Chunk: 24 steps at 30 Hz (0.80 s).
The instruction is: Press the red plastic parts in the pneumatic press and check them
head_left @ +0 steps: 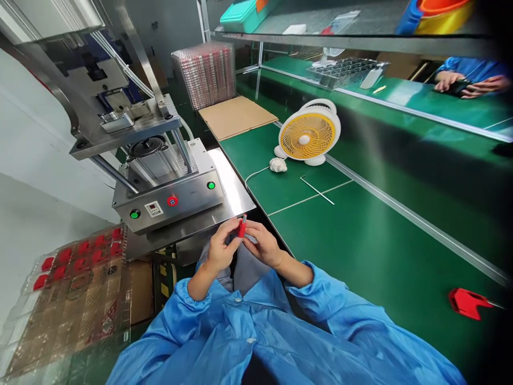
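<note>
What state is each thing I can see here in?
Small red part: held between left hand and right hand
Fan: standing; whether spinning, unclear
White cord: partly bundled
Bent rod: lying flat
Larger red piece: lying on green bench
Cardboard: flat
Clear trays: stacked
Machine: upright; whether running, unclear

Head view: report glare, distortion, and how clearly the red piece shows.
Head view: glare whitens the metal plate beside the machine and streaks the green tabletop; head view: the machine leans, likely wide-angle distortion, and the right edge goes black; head view: the red piece shows too small for fine detail.
</note>
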Motion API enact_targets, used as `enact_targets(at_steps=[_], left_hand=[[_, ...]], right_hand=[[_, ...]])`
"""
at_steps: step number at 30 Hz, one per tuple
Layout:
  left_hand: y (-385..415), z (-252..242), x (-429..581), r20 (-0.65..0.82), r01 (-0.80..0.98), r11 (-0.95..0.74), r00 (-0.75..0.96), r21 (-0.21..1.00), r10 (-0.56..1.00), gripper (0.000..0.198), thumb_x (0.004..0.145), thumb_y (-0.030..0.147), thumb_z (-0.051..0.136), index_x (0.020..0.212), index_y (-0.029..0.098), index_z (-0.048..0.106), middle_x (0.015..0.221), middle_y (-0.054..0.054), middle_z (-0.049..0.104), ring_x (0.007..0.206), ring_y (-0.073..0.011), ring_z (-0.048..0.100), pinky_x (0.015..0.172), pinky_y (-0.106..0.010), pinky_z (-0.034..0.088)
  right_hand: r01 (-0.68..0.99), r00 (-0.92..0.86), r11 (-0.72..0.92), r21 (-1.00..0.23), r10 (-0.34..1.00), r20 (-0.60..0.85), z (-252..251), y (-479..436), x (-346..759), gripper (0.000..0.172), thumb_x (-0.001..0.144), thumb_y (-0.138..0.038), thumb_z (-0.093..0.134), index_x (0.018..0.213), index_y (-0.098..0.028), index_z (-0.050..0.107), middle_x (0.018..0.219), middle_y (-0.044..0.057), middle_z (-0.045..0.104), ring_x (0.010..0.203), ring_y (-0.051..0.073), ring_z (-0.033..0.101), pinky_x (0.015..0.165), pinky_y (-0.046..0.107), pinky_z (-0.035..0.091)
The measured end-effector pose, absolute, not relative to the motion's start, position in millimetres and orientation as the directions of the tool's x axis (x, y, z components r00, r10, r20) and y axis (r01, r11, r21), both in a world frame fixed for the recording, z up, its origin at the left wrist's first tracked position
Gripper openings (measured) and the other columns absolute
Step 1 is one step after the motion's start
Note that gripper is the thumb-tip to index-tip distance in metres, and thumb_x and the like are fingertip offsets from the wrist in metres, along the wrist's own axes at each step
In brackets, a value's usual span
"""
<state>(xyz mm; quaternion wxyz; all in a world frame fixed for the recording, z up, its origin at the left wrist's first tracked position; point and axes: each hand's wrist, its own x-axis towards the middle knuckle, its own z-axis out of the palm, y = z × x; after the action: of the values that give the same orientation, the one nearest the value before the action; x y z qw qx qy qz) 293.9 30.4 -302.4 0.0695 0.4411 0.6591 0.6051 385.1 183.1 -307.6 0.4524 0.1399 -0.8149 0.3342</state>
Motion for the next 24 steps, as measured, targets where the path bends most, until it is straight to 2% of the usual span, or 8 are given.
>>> enact_targets(at_steps=[3,7,11,17,24], left_hand=[[32,-301,292,0.506,0.594,-0.092,-0.582,0.799,0.637,0.036,0.089,0.029,0.064,0.125,0.023,0.061,0.136,-0.012,0.061,0.131,-0.0238,0.055,0.113,-0.048,0.047],[34,-290,288,0.647,0.756,-0.086,-0.489,0.649,0.585,0.036,0.087,0.026,0.067,0.123,0.023,0.062,0.125,-0.011,0.067,0.126,-0.0232,0.059,0.109,-0.049,0.05],[30,-272,278,0.714,0.857,-0.013,-0.42,0.515,0.561,0.033,0.087,0.026,0.067,0.119,0.022,0.063,0.118,-0.01,0.07,0.118,-0.0231,0.063,0.101,-0.047,0.055],[10,-234,244,0.805,0.941,0.094,-0.328,0.326,0.494,0.033,0.087,0.023,0.066,0.12,0.025,0.064,0.112,-0.008,0.069,0.115,-0.0218,0.063,0.098,-0.045,0.056],[-21,-179,209,0.834,0.953,0.279,-0.245,0.115,0.494,0.028,0.09,0.028,0.061,0.118,0.024,0.066,0.11,-0.009,0.07,0.114,-0.0227,0.063,0.098,-0.046,0.056]], right_hand=[[-0.54,-0.542,0.731,-0.418,0.078,0.837,-305,184,385,0.037,0.097,-0.013,0.055,0.133,-0.024,0.049,0.122,0.012,0.063,0.118,0.026,0.06,0.096,0.047,0.056],[-0.535,-0.536,0.732,-0.421,0.092,0.839,-305,184,384,0.042,0.096,-0.012,0.056,0.135,-0.024,0.048,0.118,0.012,0.064,0.116,0.026,0.06,0.095,0.049,0.056],[-0.509,-0.583,0.714,-0.481,0.125,0.803,-309,185,382,0.039,0.097,-0.015,0.053,0.135,-0.024,0.05,0.119,0.013,0.063,0.112,0.027,0.062,0.093,0.048,0.056],[-0.431,-0.653,0.668,-0.606,0.232,0.721,-321,192,383,0.032,0.098,-0.016,0.052,0.129,-0.024,0.054,0.103,0.008,0.067,0.096,0.024,0.065,0.086,0.043,0.057],[-0.365,-0.731,0.639,-0.677,0.253,0.634,-339,197,382,0.027,0.099,-0.025,0.051,0.125,-0.023,0.056,0.101,0.009,0.068,0.093,0.025,0.067,0.086,0.043,0.058]])
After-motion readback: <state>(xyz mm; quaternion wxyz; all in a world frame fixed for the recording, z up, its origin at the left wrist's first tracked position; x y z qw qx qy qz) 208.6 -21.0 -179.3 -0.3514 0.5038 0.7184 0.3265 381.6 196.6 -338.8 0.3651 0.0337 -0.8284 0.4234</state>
